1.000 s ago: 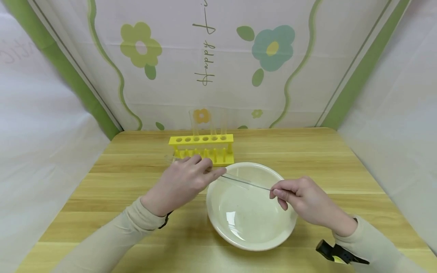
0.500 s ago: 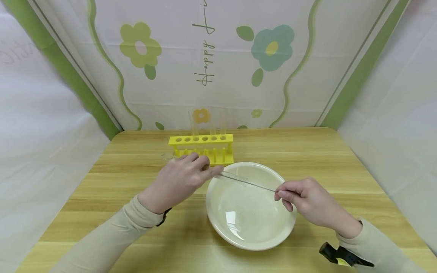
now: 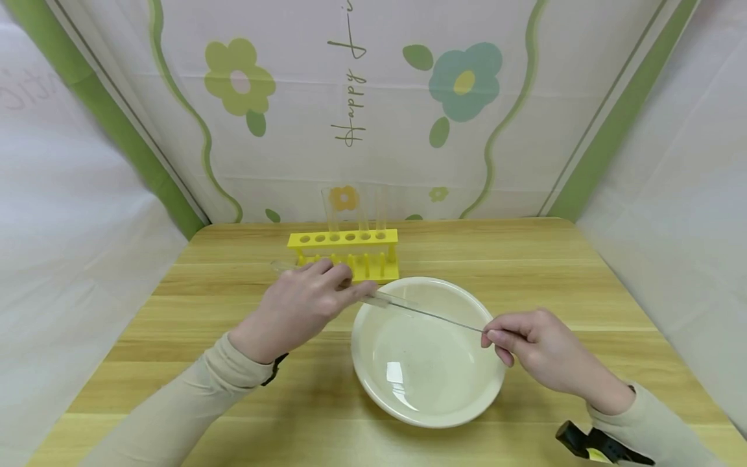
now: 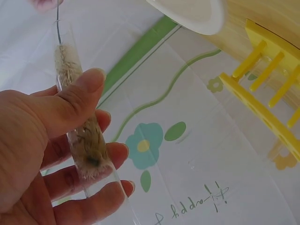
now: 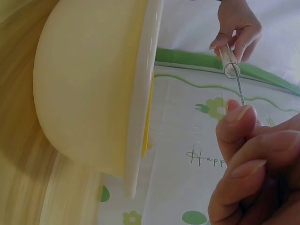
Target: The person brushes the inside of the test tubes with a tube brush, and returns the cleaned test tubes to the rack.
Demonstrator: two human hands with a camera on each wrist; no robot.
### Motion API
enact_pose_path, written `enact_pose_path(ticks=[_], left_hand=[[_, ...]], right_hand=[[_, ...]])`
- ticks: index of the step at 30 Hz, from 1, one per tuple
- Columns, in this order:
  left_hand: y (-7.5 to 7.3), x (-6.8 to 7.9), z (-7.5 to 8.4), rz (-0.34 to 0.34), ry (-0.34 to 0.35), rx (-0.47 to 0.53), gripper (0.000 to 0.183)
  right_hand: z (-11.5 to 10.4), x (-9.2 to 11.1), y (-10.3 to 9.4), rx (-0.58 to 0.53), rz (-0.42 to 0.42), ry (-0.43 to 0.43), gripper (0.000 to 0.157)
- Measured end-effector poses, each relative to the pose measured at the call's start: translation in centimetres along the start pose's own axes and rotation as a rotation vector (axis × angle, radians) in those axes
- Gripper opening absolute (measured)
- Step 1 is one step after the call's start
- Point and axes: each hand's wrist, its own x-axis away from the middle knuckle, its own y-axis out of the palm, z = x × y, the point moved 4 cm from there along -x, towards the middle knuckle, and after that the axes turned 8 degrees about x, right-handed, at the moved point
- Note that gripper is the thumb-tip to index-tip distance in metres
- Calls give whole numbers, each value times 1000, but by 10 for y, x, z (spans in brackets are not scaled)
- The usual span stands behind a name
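Note:
My left hand (image 3: 300, 311) grips a clear glass test tube (image 4: 67, 35) with its fingers and thumb wrapped round it. Inside the glass sits the pale bristle head of a test tube brush (image 4: 89, 140), fully within the tube in the left wrist view. The brush's thin twisted wire (image 3: 440, 318) comes out of the tube's mouth toward the right. Thumb and fingertips of my right hand (image 3: 545, 350) pinch the wire's far end. Tube and wire slant over a cream bowl (image 3: 362, 376), whose inside shows bright reflections.
Behind the bowl stands a yellow test tube rack (image 3: 344, 240), with three clear test tubes (image 3: 329, 211) upright in it. The wooden table (image 3: 583, 285) runs back to a flower-printed cloth (image 3: 385, 162), and white cloth hangs at both sides.
My right hand has drawn away to the right and slightly nearer me, while the left hand and tube have shifted a little left. More wire shows outside the tube.

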Motion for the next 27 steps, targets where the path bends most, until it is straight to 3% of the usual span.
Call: enact_pose_path(ticks=[17,27], left_hand=[[-3,4,-3,16,9,-4,44],[-4,6,-4,-8,7,18,51]], right_hand=[[4,20,-11,30,19,-20,28],[7,27,-15,39,8,-7,27]])
